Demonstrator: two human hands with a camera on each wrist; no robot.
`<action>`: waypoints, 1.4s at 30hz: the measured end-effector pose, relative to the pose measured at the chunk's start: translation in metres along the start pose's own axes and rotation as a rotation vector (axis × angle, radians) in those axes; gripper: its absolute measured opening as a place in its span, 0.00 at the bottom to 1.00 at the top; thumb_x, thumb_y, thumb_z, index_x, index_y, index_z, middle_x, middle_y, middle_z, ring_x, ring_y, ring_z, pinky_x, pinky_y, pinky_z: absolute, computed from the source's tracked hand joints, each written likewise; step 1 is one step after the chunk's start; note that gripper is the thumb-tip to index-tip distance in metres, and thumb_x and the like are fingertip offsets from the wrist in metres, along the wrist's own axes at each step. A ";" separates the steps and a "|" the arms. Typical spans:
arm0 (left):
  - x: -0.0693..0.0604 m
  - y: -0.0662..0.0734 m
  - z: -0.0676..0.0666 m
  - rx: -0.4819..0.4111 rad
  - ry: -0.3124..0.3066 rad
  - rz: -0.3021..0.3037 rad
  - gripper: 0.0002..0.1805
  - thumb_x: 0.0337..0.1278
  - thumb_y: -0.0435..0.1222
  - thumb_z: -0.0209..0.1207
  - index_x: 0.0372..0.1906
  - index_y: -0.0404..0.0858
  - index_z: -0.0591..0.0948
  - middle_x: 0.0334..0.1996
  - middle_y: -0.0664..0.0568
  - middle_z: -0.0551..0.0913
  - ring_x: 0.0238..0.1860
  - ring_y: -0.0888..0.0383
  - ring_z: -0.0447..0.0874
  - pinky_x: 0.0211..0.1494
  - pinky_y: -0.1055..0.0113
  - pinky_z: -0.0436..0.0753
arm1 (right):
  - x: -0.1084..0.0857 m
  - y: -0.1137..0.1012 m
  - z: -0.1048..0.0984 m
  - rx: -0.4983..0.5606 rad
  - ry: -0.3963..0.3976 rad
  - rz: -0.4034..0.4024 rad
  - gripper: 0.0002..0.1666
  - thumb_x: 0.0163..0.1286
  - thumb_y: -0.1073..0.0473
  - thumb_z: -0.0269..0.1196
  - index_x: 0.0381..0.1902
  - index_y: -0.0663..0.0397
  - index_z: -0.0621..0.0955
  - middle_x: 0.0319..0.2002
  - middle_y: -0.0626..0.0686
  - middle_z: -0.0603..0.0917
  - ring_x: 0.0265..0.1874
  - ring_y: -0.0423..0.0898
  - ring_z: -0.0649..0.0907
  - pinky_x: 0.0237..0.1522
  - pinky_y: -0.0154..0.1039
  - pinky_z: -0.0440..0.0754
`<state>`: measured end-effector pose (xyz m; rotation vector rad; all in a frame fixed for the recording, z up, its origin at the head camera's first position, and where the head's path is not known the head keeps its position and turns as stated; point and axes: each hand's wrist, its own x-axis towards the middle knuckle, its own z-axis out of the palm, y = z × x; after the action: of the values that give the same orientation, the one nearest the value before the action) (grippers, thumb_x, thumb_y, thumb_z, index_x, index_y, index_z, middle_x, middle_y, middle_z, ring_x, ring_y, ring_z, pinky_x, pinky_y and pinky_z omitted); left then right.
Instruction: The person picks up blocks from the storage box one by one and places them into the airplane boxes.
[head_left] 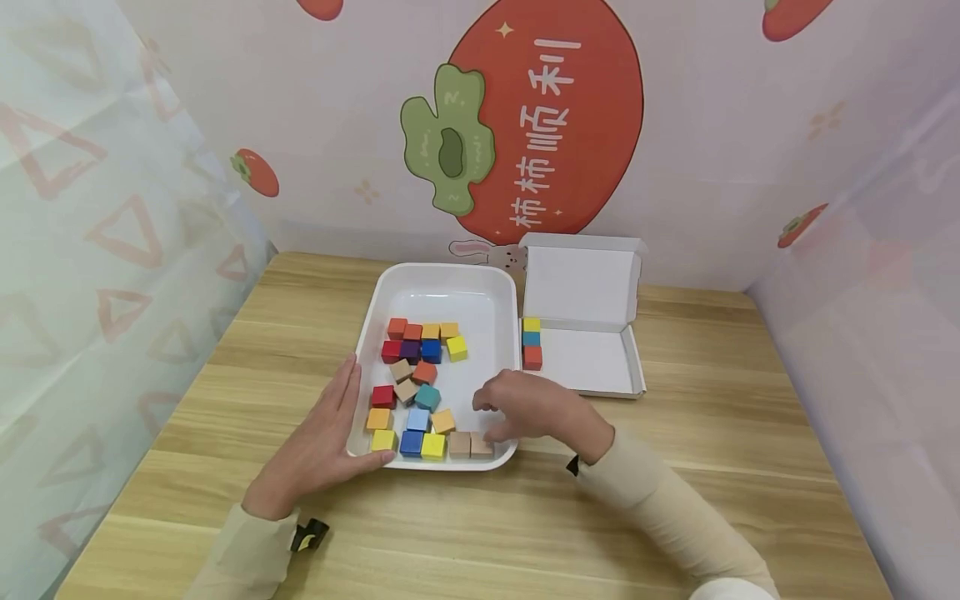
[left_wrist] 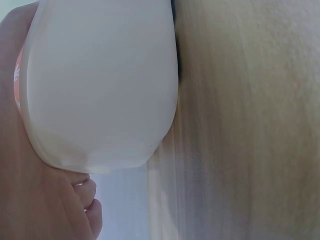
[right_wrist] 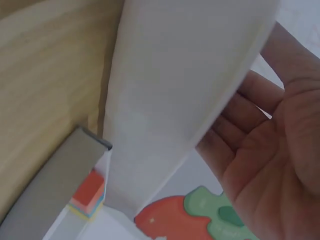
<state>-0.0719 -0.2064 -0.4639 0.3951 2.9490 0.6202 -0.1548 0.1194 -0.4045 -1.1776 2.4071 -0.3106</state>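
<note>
My left hand (head_left: 315, 442) lies along the left side of a white tray (head_left: 465, 281), fingers straight, thumb over the front-left corner beside a yellow block (head_left: 384, 440). The left wrist view has this hand (left_wrist: 42, 200) against the tray's outer wall (left_wrist: 105, 85). Over the tray's right rim reaches my right hand (head_left: 536, 406), fingers bent and apart from the thumb, which is near a plain wooden block (head_left: 481, 447). In the right wrist view the fingers of that hand (right_wrist: 275, 150) are partly hidden behind the tray wall (right_wrist: 170, 75). Several coloured blocks lie inside the tray.
An open white box (head_left: 588, 358) stands right of the tray, its lid (head_left: 577, 283) raised. Yellow (head_left: 532, 324), teal (head_left: 531, 338) and red (head_left: 532, 358) blocks line its left edge. Both stand on a wooden table (head_left: 480, 533) before a printed backdrop.
</note>
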 end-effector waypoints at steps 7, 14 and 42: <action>0.000 0.000 0.002 0.003 0.012 0.007 0.75 0.50 0.72 0.66 0.87 0.39 0.37 0.88 0.47 0.33 0.87 0.40 0.42 0.79 0.33 0.66 | 0.007 -0.012 0.013 -0.047 -0.054 0.083 0.19 0.63 0.50 0.78 0.49 0.51 0.90 0.37 0.45 0.90 0.31 0.40 0.80 0.33 0.31 0.80; -0.001 -0.002 0.002 0.021 0.041 0.025 0.74 0.50 0.72 0.65 0.87 0.37 0.39 0.88 0.45 0.34 0.86 0.39 0.43 0.79 0.32 0.66 | 0.008 -0.018 0.015 -0.068 -0.072 0.091 0.13 0.64 0.47 0.77 0.41 0.47 0.90 0.28 0.40 0.83 0.27 0.39 0.77 0.29 0.30 0.75; -0.001 0.000 0.002 0.001 0.027 0.016 0.74 0.50 0.72 0.66 0.87 0.38 0.37 0.88 0.46 0.33 0.87 0.40 0.42 0.79 0.33 0.65 | -0.016 -0.008 -0.025 0.004 0.043 -0.015 0.09 0.65 0.55 0.77 0.41 0.48 0.90 0.34 0.45 0.89 0.32 0.40 0.81 0.39 0.30 0.83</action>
<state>-0.0707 -0.2062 -0.4659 0.4140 2.9749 0.6311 -0.1525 0.1277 -0.3747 -1.1992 2.4350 -0.3483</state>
